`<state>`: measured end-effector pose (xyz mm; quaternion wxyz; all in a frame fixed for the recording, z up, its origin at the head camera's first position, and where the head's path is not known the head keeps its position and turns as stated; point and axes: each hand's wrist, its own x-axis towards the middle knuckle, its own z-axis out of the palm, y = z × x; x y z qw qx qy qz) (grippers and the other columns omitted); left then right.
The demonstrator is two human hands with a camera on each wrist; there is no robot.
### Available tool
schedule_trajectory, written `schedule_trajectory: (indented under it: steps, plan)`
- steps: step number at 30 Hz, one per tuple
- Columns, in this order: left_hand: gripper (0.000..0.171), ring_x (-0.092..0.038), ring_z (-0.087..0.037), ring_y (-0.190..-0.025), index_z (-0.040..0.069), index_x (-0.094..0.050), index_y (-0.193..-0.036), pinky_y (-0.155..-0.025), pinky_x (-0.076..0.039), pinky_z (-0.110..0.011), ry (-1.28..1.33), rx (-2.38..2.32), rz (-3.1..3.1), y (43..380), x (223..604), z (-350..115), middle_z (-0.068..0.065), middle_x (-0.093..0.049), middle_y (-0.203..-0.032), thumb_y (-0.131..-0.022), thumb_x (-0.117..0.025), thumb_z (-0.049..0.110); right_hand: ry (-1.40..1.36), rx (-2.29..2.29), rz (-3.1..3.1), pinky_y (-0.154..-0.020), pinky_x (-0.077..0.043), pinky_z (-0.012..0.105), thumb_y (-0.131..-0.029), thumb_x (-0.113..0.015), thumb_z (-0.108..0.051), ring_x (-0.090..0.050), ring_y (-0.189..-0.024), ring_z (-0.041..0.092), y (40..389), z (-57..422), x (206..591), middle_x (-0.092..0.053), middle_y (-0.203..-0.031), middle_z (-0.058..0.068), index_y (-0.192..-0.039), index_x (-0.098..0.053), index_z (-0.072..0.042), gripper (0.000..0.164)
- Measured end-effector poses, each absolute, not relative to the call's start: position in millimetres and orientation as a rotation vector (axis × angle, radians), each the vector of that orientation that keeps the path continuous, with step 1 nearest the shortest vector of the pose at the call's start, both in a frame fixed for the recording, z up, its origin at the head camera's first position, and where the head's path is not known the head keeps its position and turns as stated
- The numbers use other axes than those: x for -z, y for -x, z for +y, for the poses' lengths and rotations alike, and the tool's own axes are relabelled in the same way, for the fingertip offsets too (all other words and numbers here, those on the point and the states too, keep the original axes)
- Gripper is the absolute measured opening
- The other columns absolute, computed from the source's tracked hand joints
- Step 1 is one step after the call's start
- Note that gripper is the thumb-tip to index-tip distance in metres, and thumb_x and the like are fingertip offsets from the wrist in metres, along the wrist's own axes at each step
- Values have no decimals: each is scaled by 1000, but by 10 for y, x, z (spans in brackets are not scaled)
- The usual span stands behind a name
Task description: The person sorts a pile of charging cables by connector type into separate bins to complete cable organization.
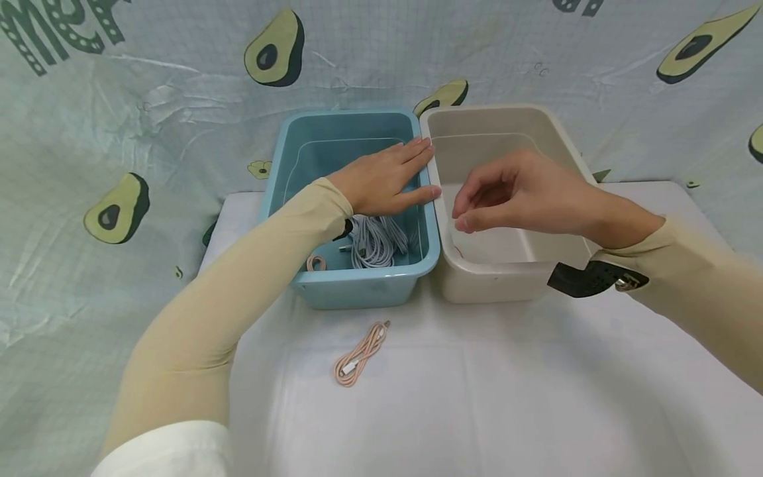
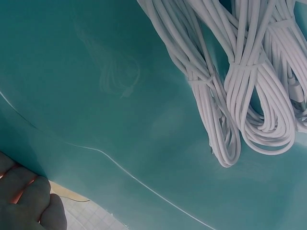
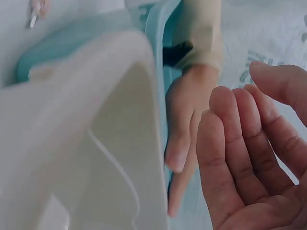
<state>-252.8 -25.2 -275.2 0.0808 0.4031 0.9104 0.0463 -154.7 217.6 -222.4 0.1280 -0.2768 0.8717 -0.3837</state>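
My left hand [image 1: 390, 175] lies with straight fingers across the blue bin [image 1: 357, 291], its fingertips touching the rim where this bin meets the beige bin [image 1: 495, 285]. Bundled white cables [image 1: 375, 242] lie on the blue bin's floor below that hand, and a coiled pink cable [image 1: 316, 263] sits by them, partly visible. Over the beige bin hovers my right hand [image 1: 524, 195], fingers loosely bent. In the right wrist view the right hand's fingers [image 3: 232, 129] and thumb stand apart with nothing between them.
Another coiled pink cable [image 1: 360, 354] with a white connector lies on the white-covered table [image 1: 447, 397] in front of the bins. Behind them hangs a pale sheet [image 1: 197, 99] printed with avocados. A black strap [image 1: 578, 278] hangs at my right wrist.
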Motion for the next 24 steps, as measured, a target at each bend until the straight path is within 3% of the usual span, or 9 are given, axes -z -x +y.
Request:
schedule_trajectory:
  steps: [15,24]
  plan:
    - [85,-2,-21,-166,15,-6,-168,-137,-9,-40,-1215,-127,2702,2564,2767,-265,-3,-1,-177,-106,-34,65,1058,1199,2160,-90,-64,30,-88,-84,-16,-75,-89,14,1216,1833,2316,-76,-93,-3,-96,-77,-16,11]
    - [84,-2,-20,-166,12,-7,-168,-137,-8,-39,-1249,-132,2696,2562,2775,-272,-6,-3,-177,-107,-34,63,1205,1215,1984,-84,-64,29,-89,-84,-19,-73,-87,8,1029,1578,2549,-75,-94,-5,-100,-76,-16,13]
